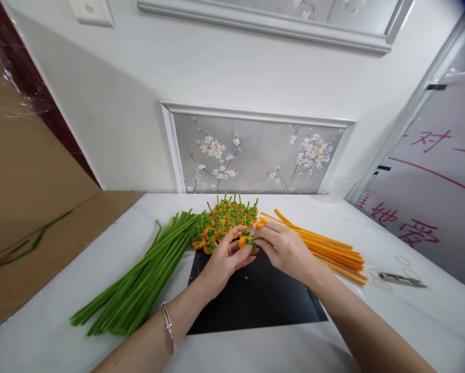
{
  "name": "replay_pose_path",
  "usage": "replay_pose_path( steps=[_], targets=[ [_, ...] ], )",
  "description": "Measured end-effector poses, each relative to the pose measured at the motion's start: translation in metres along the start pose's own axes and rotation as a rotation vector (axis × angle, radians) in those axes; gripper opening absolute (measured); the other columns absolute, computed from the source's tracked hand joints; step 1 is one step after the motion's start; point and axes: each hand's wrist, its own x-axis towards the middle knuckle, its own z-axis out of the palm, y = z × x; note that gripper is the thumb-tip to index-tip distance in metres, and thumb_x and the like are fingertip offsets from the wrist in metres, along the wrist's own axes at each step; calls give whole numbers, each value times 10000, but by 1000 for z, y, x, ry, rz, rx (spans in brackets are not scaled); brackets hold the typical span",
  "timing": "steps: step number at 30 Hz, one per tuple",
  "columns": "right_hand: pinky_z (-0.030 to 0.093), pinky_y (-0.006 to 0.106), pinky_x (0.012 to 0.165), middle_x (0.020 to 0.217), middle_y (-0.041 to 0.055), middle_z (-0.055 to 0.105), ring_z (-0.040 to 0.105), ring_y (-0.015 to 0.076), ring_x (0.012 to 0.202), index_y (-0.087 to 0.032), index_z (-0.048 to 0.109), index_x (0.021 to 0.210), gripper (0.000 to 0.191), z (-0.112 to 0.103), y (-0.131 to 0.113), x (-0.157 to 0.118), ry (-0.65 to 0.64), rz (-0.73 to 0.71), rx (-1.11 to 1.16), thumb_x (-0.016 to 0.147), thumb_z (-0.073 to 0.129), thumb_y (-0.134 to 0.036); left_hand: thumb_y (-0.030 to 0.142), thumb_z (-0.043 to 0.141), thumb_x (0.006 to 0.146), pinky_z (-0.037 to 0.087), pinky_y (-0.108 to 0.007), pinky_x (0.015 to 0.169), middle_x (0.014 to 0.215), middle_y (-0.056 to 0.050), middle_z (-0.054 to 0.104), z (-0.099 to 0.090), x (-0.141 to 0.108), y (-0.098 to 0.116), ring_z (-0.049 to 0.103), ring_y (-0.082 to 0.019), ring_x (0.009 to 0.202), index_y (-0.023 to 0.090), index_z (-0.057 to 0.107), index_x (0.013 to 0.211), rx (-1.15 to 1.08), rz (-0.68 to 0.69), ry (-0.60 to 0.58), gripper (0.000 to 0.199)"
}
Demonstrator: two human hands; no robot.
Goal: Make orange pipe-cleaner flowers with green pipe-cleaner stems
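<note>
Between both hands, above the black mat, is a small orange pipe-cleaner pumpkin with a green top. My left hand has its fingers curled around the pumpkin from the left. From the right, my right hand pinches at its green part; the fingertips partly hide what they grip. Just beyond the hands stands a cluster of similar pumpkins, orange with green leaves and upright green stems.
A bundle of green pipe cleaners lies at left, orange pipe cleaners at right. Small scissors and several thin rubber bands lie farther right. Cardboard borders the white table on the left; a wall with a framed floral panel stands behind.
</note>
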Motion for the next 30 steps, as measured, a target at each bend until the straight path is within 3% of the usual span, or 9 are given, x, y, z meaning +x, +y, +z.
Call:
replay_pose_path(
  steps=[4, 11, 14, 18, 21, 25, 30],
  targets=[
    [447, 265, 717, 865, 55, 625, 568, 166, 834, -186, 622, 933, 155, -3, -4, 0, -48, -28, -97, 912, 473, -150, 284, 761, 693, 538, -303, 806, 957, -38, 681, 1, 3, -5, 661, -161, 831, 182, 656, 1012, 175, 94, 91, 351],
    [404, 350, 723, 786, 68, 605, 507, 215, 813, -181, 643, 757, 145, -5, -12, 2, -94, -177, -413, 877, 561, -172, 270, 755, 694, 532, -300, 791, 858, -52, 712, 1, 3, -7, 657, -147, 744, 136, 730, 918, 195, 33, 88, 263],
    [416, 354, 747, 807, 69, 621, 519, 212, 822, -195, 666, 851, 152, -11, -15, 3, -54, -185, -331, 900, 524, -173, 250, 763, 691, 534, -293, 775, 871, -58, 716, 0, 3, -6, 665, -156, 758, 145, 732, 958, 158, 7, 49, 288],
    [449, 336, 808, 961, 79, 641, 562, 199, 900, -212, 621, 1104, 238, -24, -14, 4, 35, -76, -93, 915, 485, -162, 220, 760, 705, 536, -283, 794, 997, -71, 708, 0, 2, -2, 683, -162, 794, 162, 731, 966, 25, -56, 56, 270],
    [471, 317, 815, 1012, 74, 635, 583, 192, 931, -220, 588, 1169, 282, -29, -12, 5, 30, -11, 41, 897, 522, -181, 172, 741, 724, 540, -283, 803, 1025, -79, 703, 1, 1, 0, 688, -159, 789, 151, 730, 959, -33, -76, 68, 236],
    [471, 296, 743, 881, 51, 655, 598, 177, 842, -221, 656, 1000, 180, -25, -10, 4, -7, 25, 102, 912, 499, -214, 146, 724, 738, 546, -261, 774, 1057, -87, 697, 1, 0, 0, 687, -141, 764, 148, 717, 1002, -50, -79, 33, 264],
    [362, 238, 521, 590, -26, 575, 496, 107, 537, -196, 592, 659, 218, -12, -11, 4, -68, 229, 184, 869, 553, -242, 147, 731, 733, 538, -233, 750, 960, -80, 720, 2, 0, -1, 688, -140, 775, 155, 694, 1068, -64, -76, 11, 338]
  ],
)
